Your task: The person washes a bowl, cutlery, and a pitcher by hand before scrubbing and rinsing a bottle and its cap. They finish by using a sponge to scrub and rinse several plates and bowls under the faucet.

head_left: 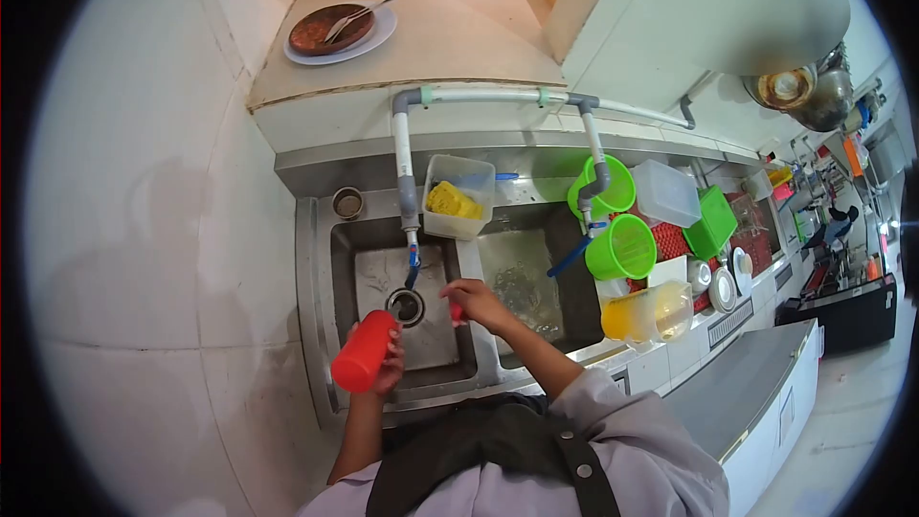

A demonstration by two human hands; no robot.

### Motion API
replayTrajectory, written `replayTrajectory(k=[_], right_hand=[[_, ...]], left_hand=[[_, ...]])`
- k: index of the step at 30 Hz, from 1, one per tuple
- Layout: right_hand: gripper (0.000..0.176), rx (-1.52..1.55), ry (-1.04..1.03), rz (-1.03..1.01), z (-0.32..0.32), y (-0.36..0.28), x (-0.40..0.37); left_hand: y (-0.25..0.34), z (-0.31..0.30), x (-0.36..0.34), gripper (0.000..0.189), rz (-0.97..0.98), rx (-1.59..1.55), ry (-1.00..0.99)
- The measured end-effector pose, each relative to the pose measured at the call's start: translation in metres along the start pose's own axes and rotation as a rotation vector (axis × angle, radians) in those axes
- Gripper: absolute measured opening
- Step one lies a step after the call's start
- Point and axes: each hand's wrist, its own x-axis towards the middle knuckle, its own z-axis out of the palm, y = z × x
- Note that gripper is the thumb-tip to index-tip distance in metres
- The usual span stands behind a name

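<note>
My left hand (391,371) is wrapped round a red plastic bottle (364,354), tilted over the left sink basin (450,349). The bottle's upper end points toward the round drain (412,319). Just right of it, my right hand (476,303) has its fingers closed on a small red piece (457,310), which looks like the bottle's cap but is partly hidden. Above the basin hangs a tap with a blue lever (414,258). A clear plastic tub (438,224) behind the basins holds a yellow sponge (452,199).
The right basin (577,302) holds water under a second blue-handled tap (572,254). Green containers (622,247), a yellow-filled jug (627,318) and dishes crowd the right counter. A metal cup (347,203) stands back left. A brown dish (330,31) on a plate sits on the ledge.
</note>
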Motion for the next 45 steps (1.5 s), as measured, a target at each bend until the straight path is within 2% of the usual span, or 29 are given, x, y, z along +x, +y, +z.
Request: replayTrajectory(k=[1, 3, 5, 6, 8, 9, 11, 12, 15, 16, 18, 20, 22, 23, 25, 27, 28, 29, 30, 31, 32, 34, 35, 36, 37, 40, 42, 44, 45], right_hand=[[0.020, 0.029, 0.177, 0.013, -0.015, 0.002, -0.013], [0.023, -0.145, 0.323, -0.260, -0.071, 0.003, -0.034], [0.024, -0.894, 0.875, -0.444, -0.124, -0.033, -0.053], [0.034, -1.073, 1.038, -0.260, -0.129, -0.070, -0.070], [0.033, -1.459, 1.048, -0.068, -0.161, -0.106, -0.083], [0.033, -1.453, 1.052, -0.069, -0.176, -0.110, -0.081], [0.037, -1.623, 0.729, 0.035, -0.198, -0.112, -0.072], [0.045, -1.670, 0.745, -0.050, -0.193, -0.111, -0.071], [0.043, -1.716, 0.845, -0.085, -0.189, -0.100, -0.060], [0.043, -1.716, 0.842, -0.088, -0.186, -0.102, -0.058], [0.031, -1.310, 0.789, 0.279, -0.185, -0.118, -0.049], [0.030, -1.596, 0.482, 0.068, -0.242, -0.087, -0.013], [0.028, -1.532, 0.298, -0.089, -0.268, -0.070, -0.017], [0.029, -0.947, 0.727, -0.171, -0.276, -0.037, 0.002], [0.036, -0.096, 0.812, 0.004, -0.198, -0.073, -0.065], [0.038, 0.080, 0.836, -0.342, -0.189, -0.004, -0.074], [0.037, -0.135, 0.878, -0.416, -0.171, 0.022, -0.086], [0.028, -0.487, 0.888, -0.440, -0.183, 0.099, -0.077], [0.024, -0.836, 0.703, -0.244, -0.160, 0.134, -0.098], [0.023, -1.215, 0.169, 0.146, -0.151, 0.146, -0.118], [0.022, -1.174, 0.218, 0.065, -0.139, 0.157, -0.128], [0.022, -1.125, 0.273, -0.015, -0.125, 0.149, -0.138], [0.021, -0.946, 0.379, -0.197, -0.115, 0.133, -0.143], [0.021, -0.758, 0.488, -0.376, -0.112, 0.128, -0.145], [0.021, -0.744, 0.512, -0.377, -0.113, 0.131, -0.146], [0.020, -0.864, 0.603, -0.492, -0.123, 0.153, -0.148], [0.016, -1.138, 0.343, -0.210, -0.137, 0.181, -0.141], [0.014, -0.929, 0.282, -0.283, -0.150, 0.177, -0.137], [0.014, -0.637, 0.342, -0.399, -0.145, 0.150, -0.149]], left_hand=[[-0.001, 0.001, -0.003, 0.079, -0.008, 0.003, -0.005], [-0.006, 0.004, -0.012, 0.077, 0.074, 0.085, 0.008], [-0.007, 0.003, -0.019, 0.076, 0.096, 0.103, 0.030], [-0.009, 0.004, -0.022, 0.075, 0.121, 0.124, 0.046], [-0.016, 0.010, -0.020, 0.074, 0.100, 0.155, 0.029], [-0.020, 0.014, -0.017, 0.072, 0.086, 0.184, -0.001], [-0.026, 0.019, -0.012, 0.072, 0.064, 0.211, -0.025], [-0.029, 0.022, -0.011, 0.071, 0.044, 0.229, -0.046], [-0.039, 0.022, -0.007, 0.070, 0.037, 0.206, -0.059], [-0.043, 0.023, -0.007, 0.070, 0.041, 0.206, -0.060], [-0.052, 0.024, -0.006, 0.072, 0.038, 0.229, -0.045], [-0.052, 0.013, -0.007, 0.074, -0.006, 0.208, -0.106], [-0.055, 0.003, -0.004, 0.076, -0.053, 0.166, -0.150], [-0.061, 0.000, -0.003, 0.076, -0.108, 0.152, -0.146], [-0.069, -0.003, 0.000, 0.072, 0.037, 0.230, -0.074], [-0.072, -0.008, 0.003, 0.069, 0.061, 0.265, -0.030], [-0.073, -0.011, 0.007, 0.066, 0.116, 0.300, 0.023], [-0.073, -0.014, 0.014, 0.066, 0.106, 0.299, 0.015], [-0.072, -0.017, 0.018, 0.063, 0.194, 0.343, 0.133], [-0.072, -0.018, 0.021, 0.061, 0.280, 0.393, 0.256], [-0.070, -0.016, 0.027, 0.061, 0.265, 0.405, 0.256], [-0.071, -0.015, 0.038, 0.056, 0.192, 0.699, 0.328], [-0.079, -0.011, 0.042, 0.056, 0.181, 0.708, 0.335], [-0.092, -0.002, 0.048, 0.054, 0.252, 0.710, 0.426], [-0.103, 0.006, 0.056, 0.052, 0.322, 0.715, 0.512], [-0.123, 0.016, 0.076, 0.049, 0.365, 0.894, 0.535], [-0.149, 0.025, 0.091, 0.046, 0.322, 0.982, 0.475], [-0.171, 0.025, 0.099, 0.042, 0.319, 1.220, 0.323], [-0.181, 0.019, 0.105, 0.055, 0.476, 1.511, 0.269]])
